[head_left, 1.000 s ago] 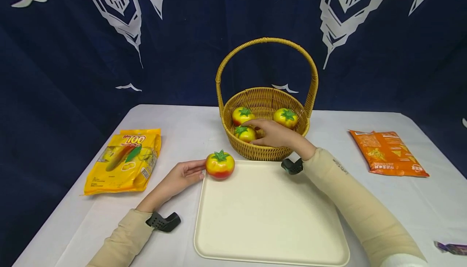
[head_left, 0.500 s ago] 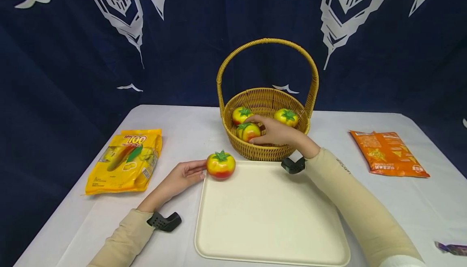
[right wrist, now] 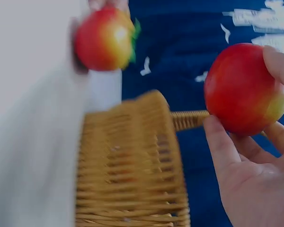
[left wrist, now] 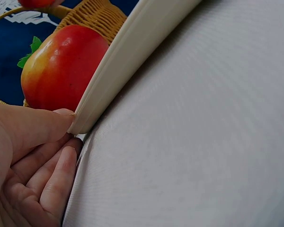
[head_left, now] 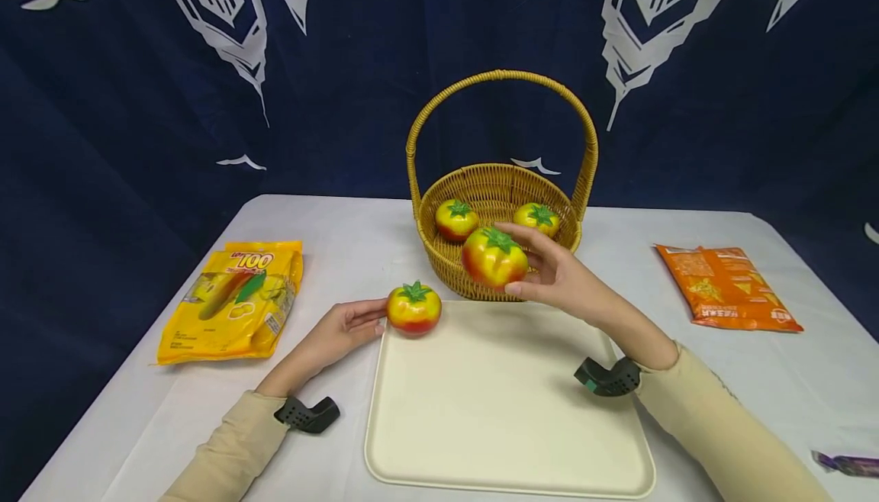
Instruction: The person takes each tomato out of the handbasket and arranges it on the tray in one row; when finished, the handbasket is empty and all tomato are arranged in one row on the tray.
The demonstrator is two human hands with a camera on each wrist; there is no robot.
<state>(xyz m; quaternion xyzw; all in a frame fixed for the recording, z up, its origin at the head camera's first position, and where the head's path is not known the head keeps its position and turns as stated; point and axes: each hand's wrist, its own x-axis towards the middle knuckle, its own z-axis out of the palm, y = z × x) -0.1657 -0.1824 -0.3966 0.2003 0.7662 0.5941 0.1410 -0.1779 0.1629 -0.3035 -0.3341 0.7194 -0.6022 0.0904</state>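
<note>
In the head view my right hand point(head_left: 549, 269) holds a yellow-and-red toy tomato point(head_left: 493, 262) with a green leafy top, thumb at its lower side, in front of the wicker basket point(head_left: 449, 277). The right wrist view shows the fingers round this tomato point(right wrist: 244, 90). My left hand point(head_left: 343, 330) rests at the far left corner of the cream tray point(head_left: 508, 403); in the left wrist view its thumb and curled fingers pinch the tray's rim point(left wrist: 111, 71). A second toy tomato point(head_left: 414, 310) sits upright on that corner, right beside the fingertips.
Two more toy tomatoes, one on the left point(head_left: 456, 220) and one on the right point(head_left: 538, 217), lie inside the basket under its tall handle point(head_left: 501, 76). A yellow snack bag point(head_left: 236, 304) lies at left, an orange snack bag point(head_left: 728, 287) at right, a purple wrapper point(head_left: 848, 465) near right.
My right hand has taken hold of the front tomato in the basket and lifted it out toward the tray, moving right and nearer. The left hand and the tomato on the tray stay put.
</note>
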